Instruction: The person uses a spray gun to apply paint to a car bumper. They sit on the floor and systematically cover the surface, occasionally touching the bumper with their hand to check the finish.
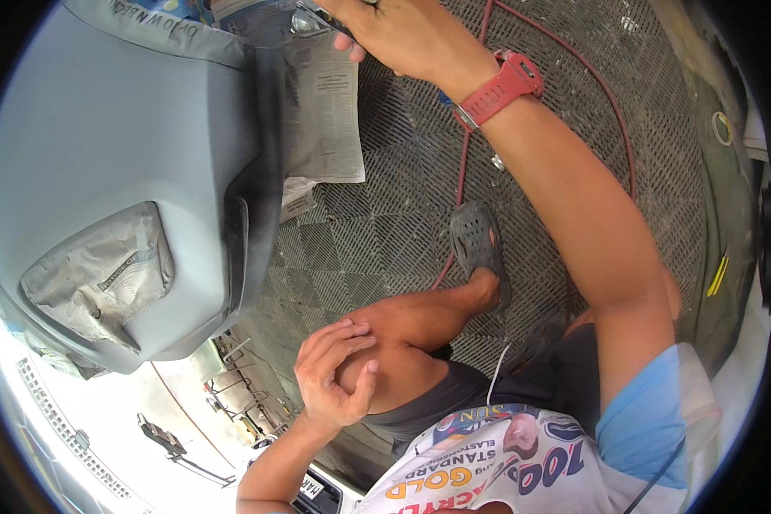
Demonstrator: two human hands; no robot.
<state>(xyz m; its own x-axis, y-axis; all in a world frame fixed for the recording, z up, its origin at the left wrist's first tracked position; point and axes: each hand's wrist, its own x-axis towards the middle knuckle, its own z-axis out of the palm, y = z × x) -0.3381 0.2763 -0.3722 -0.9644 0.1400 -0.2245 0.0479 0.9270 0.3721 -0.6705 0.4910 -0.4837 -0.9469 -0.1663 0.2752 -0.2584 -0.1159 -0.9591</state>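
I have the grey bumper [103, 163] filling the view's left; masking paper [103, 265] covers its recess, newspaper [330, 120] shows beside it; the left hand [330, 373] rests slack and unladen on the knee [403, 364]; the right hand [381, 32] grips a dark tool [320, 14], cropped up top; I judge this spraying, so the next pass probably wants an even gap.

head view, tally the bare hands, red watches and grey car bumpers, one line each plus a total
Hands: 2, the left hand and the right hand
Red watch: 1
Grey car bumper: 1
Total: 4
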